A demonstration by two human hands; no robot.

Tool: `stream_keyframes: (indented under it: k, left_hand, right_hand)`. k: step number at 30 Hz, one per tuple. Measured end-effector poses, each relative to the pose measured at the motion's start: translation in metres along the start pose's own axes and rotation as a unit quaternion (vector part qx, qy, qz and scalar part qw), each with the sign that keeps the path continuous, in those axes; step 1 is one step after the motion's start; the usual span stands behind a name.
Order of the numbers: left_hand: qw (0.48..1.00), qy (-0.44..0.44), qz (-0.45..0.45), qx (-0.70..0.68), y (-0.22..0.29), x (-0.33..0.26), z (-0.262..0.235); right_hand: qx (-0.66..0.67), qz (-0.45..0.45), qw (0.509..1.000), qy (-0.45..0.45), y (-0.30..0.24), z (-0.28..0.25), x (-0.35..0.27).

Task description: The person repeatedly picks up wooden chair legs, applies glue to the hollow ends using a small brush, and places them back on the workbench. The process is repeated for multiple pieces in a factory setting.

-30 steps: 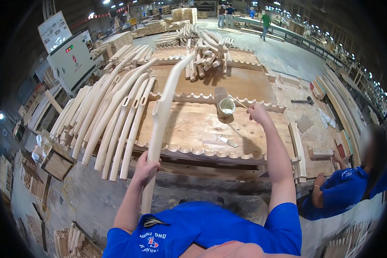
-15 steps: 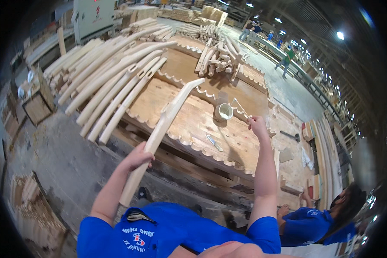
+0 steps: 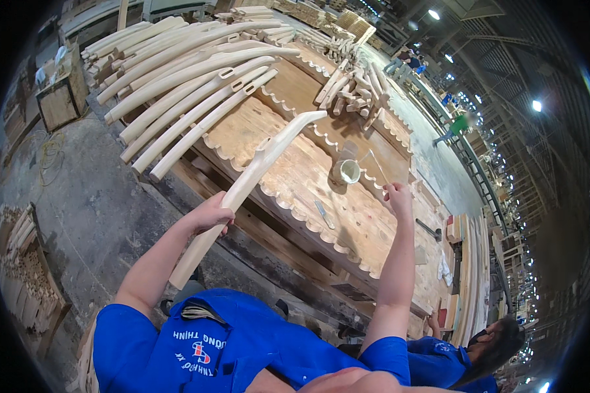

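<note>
My left hand (image 3: pixel 211 215) is closed round the lower part of a long, pale wooden leg (image 3: pixel 246 180). The leg slants up and away over the table edge, bent at its far end, with a raised notch midway. My right hand (image 3: pixel 398 198) pinches a thin pale stick (image 3: pixel 379 171) by its lower end, the stick's tip up in the air. Left of that hand, a white cup (image 3: pixel 349 171) with whitish stuff inside stands on the wooden worktable (image 3: pixel 288 180). A small flat-bladed tool (image 3: pixel 324 215) lies nearer me on the tabletop.
Scalloped wooden strips (image 3: pixel 301 211) run across the table. Many curved legs (image 3: pixel 196 105) lie at the far left, with shorter wooden pieces (image 3: pixel 357 88) heaped behind. A hammer (image 3: pixel 429 229) lies at right. Close on my right is a co-worker in a blue shirt (image 3: pixel 436 360).
The view has shifted, so most things sit farther right or higher. The stick's tip is a little farther right of the cup. Both hands keep their hold.
</note>
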State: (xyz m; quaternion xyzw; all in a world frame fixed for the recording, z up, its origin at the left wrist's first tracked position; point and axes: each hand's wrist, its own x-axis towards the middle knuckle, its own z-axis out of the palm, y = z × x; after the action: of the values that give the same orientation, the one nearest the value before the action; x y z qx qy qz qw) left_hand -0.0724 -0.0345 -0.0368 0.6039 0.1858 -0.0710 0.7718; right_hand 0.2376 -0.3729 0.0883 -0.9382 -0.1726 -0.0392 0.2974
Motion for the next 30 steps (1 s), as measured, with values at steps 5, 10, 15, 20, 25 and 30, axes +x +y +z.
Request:
stream_keyframes:
  k: [5,10,15,20,25,30]
  left_hand:
    - [1.0,0.002,0.0,-0.002,-0.002,0.001,-0.003]
    - [1.0,-0.01,0.005,-0.01,-0.004,0.003,-0.002]
    - [1.0,-0.015,0.014,-0.014,-0.003,0.002,-0.003]
    - [1.0,-0.013,0.012,-0.016,-0.002,0.002,-0.001]
    - [0.999,0.007,0.046,0.008,-0.005,0.001,-0.001]
    - [0.995,0.047,0.077,0.039,-0.005,-0.015,0.012]
  right_hand:
    - [-0.011,-0.013,1.0,0.016,-0.006,0.004,-0.001]
    - [-0.058,-0.025,0.997,0.053,0.008,0.001,0.0]
    - [-0.114,-0.045,0.989,0.087,0.009,0.007,-0.003]
    - [-0.234,-0.021,0.966,0.104,0.0,0.01,-0.007]
    - [-0.258,-0.029,0.956,0.135,-0.007,0.016,-0.01]
    - [-0.214,-0.066,0.958,0.178,0.005,0.026,-0.012]
